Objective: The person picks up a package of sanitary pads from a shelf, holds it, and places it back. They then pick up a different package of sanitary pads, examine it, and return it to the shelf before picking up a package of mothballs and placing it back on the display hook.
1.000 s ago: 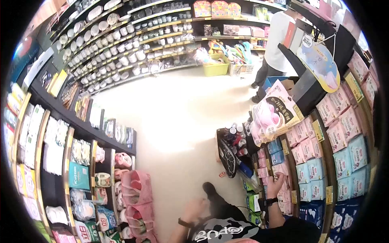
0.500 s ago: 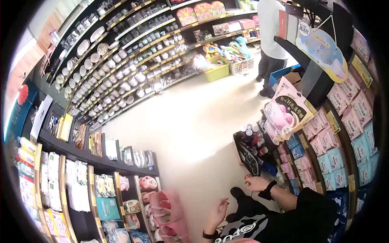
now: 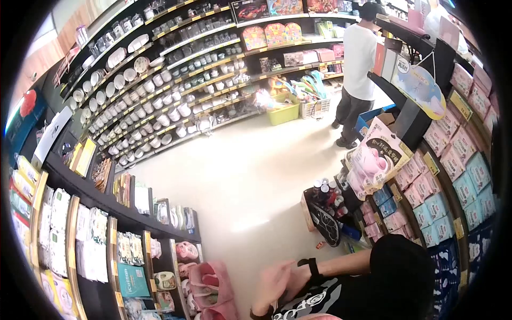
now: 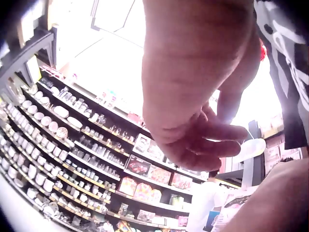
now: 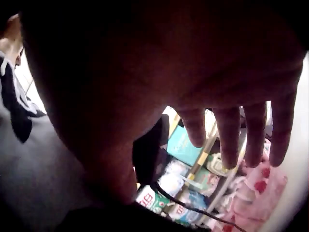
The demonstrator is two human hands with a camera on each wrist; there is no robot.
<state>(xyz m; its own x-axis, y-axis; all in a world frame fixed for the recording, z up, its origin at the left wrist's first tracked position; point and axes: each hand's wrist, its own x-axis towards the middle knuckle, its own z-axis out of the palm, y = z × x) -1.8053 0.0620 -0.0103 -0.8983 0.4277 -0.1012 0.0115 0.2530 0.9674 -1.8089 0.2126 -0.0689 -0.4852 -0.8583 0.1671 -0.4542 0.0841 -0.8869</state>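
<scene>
Pink tote bag (image 3: pixel 224 288) is near, to the left of the left hand (image 4: pixel 200 126), whose fingers are loosely bent around nothing visible. Beside it, the right hand (image 5: pixel 207 82) has fingers straight and apart; whether the hands touch, I cannot tell. Quick leftward swing could, I think, hook the bag's handles and drag it.

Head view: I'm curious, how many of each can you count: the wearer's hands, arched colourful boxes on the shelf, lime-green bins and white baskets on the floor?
Left hand plus right hand: 2
Arched boxes: 3
Lime-green bin: 1
White basket: 1
Total: 7
</scene>
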